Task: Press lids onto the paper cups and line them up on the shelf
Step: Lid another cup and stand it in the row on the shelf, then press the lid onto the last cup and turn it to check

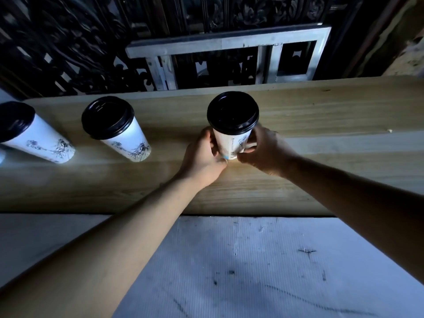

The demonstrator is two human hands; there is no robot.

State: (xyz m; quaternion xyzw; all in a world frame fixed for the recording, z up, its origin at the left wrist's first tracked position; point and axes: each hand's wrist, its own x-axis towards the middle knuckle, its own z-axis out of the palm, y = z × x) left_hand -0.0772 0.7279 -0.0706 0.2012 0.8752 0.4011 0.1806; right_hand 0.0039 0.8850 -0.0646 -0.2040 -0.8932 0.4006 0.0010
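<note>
Item: paper cup (231,143), white, tapered, capped with a black domed lid (232,113). We hold it upright on the pale wooden shelf (321,125), our left hand (202,157) and right hand (263,150) curled around its lower wall from either side. Fingers are closed on the cup, thumbs meeting near its base at the front.

Markings: a line of small print and a blue band near the base; we cannot read the text.

Further stock, to the left on the same shelf, well apart: a second lidded cup (121,134) and a third lidded cup (34,136), both white with dark ink-style plant drawings.

Surroundings: shelf shows straight grain; below it, a grey ribbed sheet (252,271) with dark scuffs; behind, black carved fretwork (68,53) and a pale painted frame (229,45).
</note>
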